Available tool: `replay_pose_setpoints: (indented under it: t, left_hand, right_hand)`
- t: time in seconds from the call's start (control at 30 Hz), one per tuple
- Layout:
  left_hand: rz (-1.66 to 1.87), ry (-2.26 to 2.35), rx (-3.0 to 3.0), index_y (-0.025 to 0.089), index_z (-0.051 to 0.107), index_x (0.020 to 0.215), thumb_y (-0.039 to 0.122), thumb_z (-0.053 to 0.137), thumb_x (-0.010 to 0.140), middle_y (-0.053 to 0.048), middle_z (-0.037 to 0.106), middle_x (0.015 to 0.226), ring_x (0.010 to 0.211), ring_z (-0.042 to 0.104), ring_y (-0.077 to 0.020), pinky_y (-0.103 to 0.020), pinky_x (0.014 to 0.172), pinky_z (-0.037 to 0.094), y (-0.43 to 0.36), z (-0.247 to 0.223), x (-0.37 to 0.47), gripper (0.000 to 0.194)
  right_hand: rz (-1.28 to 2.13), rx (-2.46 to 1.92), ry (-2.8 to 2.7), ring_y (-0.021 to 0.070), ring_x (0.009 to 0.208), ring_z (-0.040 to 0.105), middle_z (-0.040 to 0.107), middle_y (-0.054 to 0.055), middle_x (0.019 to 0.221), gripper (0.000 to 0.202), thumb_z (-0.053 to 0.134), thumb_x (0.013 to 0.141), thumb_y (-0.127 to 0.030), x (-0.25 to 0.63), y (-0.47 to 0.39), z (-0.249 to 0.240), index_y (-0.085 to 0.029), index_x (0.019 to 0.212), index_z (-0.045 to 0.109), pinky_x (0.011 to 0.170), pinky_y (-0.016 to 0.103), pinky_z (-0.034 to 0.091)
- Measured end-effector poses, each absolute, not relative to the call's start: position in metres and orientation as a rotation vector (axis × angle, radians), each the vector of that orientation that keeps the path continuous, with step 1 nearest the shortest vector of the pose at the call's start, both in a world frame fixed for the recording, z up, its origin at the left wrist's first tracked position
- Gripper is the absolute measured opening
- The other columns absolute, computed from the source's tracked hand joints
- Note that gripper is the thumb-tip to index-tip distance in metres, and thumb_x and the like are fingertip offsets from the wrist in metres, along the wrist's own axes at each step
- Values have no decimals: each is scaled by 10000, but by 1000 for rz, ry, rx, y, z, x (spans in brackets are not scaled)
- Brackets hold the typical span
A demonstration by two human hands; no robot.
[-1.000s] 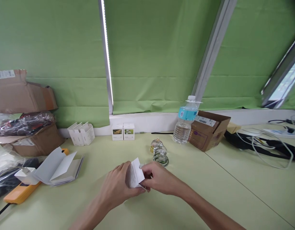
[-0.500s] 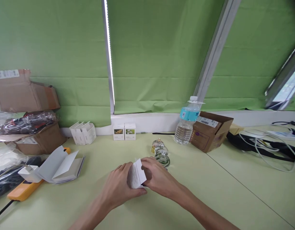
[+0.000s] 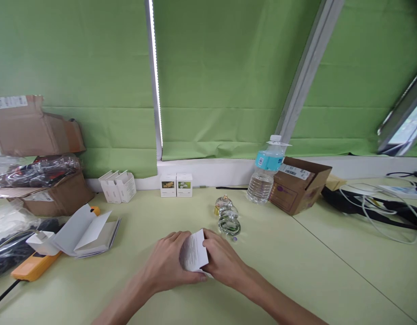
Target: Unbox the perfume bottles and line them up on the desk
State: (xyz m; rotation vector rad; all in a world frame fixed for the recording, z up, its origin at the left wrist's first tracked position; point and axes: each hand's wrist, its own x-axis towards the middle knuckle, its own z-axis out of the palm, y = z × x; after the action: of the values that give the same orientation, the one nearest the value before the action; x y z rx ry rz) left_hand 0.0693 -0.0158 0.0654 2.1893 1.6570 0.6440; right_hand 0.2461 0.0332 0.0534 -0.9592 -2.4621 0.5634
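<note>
Head view: pale green tabletop, with water bottle at the back; nearer, left hand and right hand together, clamped on opposite sides of a white printed carton, just before clear glass ornaments.

- One small white box, with lines of dark print on the panel facing up, too small to read
- Tilted, held in front of the stacked glass ornaments, near the middle of the surface
- Left hand wrapped around its left side, thumb along the lower edge
- Right hand curled against its right end, hiding whether that end is open
- A thin white edge sticks out at the lower right, mostly covered
</note>
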Motion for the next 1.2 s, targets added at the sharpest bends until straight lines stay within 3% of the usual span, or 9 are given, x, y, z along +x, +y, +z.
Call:
replay_pose_setpoints:
  t: [0.3, 0.7, 1.2]
  left_hand:
    - [678, 1603, 2269, 278, 562, 1087, 551, 801, 507, 8, 656, 975, 899, 601, -248, -325, 693, 411, -13, 55, 68, 685]
    - [646, 1609, 2295, 263, 572, 1066, 596, 774, 534, -14, 658, 986, 904, 600, -257, -324, 685, 411, -13, 55, 69, 660]
    - [618, 1600, 2315, 275, 568, 1088, 597, 782, 529, -7, 647, 973, 889, 593, -249, -322, 706, 410, -13, 55, 67, 680]
  right_hand:
    - [673, -808, -2382, 143, 693, 509, 594, 8, 745, 144, 577, 644, -75, 242, 31, 36, -183, 601, 493, 614, 235, 343]
    - [726, -827, -2287, 155, 698, 518, 587, 20, 740, 157, 558, 621, -72, 239, 31, 23, -185, 559, 468, 606, 236, 363]
    - [735, -812, -2211, 166, 759, 527, 594, 27, 806, 125, 580, 621, -63, 237, 30, 18, -179, 631, 535, 654, 246, 384]
